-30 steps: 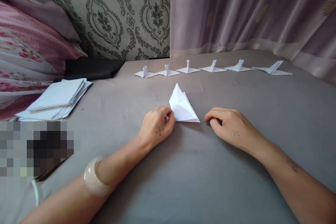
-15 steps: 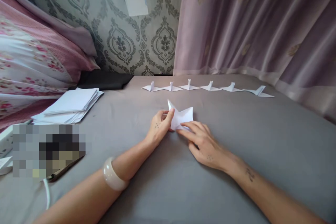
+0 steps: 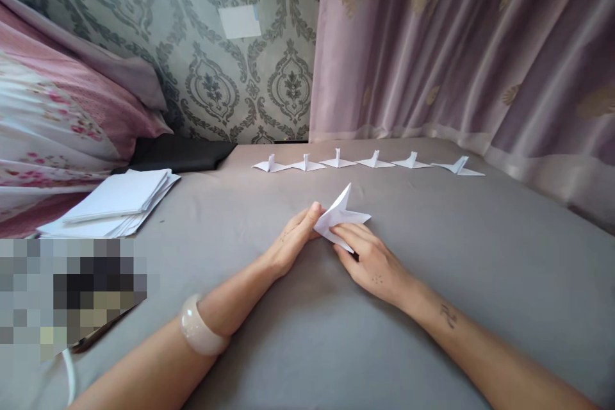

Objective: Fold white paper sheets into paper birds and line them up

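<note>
A white folded paper (image 3: 342,216) with pointed, wing-like flaps is between my two hands, just above the grey surface. My left hand (image 3: 294,238) is at its left edge, thumb on the near side and the other fingers partly hidden behind the paper. The fingers of my right hand (image 3: 371,259) press on the near flap, and the thumb lies lower, at the paper's bottom corner. One flap points up and away, another to the right. Beyond my hands, several folded paper birds (image 3: 337,160) stand in a row.
A stack of white paper sheets (image 3: 118,197) lies at left, in front of a black folded item (image 3: 177,154). Nearer on the left is a pixelated area with a white cable (image 3: 70,378). Curtains (image 3: 408,64) hang at the right over the grey cloth-covered surface (image 3: 480,256).
The folded paper has been turned between my hands, so a flap now points up to the right instead of up to the left. The camera view has shifted slightly.
</note>
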A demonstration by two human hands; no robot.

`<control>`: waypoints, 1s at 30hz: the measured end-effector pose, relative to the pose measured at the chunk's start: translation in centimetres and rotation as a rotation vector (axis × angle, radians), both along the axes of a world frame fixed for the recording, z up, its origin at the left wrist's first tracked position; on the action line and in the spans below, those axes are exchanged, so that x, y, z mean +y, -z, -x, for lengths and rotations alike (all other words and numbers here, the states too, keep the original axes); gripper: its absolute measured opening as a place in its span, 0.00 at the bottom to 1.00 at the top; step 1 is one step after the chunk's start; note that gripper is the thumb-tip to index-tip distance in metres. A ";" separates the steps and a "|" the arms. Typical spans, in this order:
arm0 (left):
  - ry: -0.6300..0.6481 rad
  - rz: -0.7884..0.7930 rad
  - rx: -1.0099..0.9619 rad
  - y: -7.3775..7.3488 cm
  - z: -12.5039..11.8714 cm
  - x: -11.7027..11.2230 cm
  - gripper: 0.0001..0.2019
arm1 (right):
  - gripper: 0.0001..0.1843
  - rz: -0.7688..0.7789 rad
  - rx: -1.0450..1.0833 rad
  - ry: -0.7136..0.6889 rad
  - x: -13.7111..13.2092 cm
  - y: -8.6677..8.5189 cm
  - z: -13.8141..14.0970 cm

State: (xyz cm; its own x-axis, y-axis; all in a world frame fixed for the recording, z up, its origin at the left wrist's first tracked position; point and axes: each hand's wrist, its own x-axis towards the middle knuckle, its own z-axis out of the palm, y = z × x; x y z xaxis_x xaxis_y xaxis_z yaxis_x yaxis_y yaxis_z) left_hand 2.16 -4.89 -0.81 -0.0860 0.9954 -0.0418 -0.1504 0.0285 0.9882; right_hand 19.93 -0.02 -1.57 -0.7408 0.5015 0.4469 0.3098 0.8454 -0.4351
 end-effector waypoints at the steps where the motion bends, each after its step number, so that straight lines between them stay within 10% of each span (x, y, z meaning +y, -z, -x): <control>1: 0.039 -0.029 -0.010 -0.1 -0.2 -0.1 0.26 | 0.18 0.006 0.031 0.022 -0.1 -0.2 -0.1; 30: 0.061 -0.198 0.275 -1.5 -4.0 -2.2 0.18 | 0.04 -0.040 0.365 0.333 -1.8 -4.1 -1.7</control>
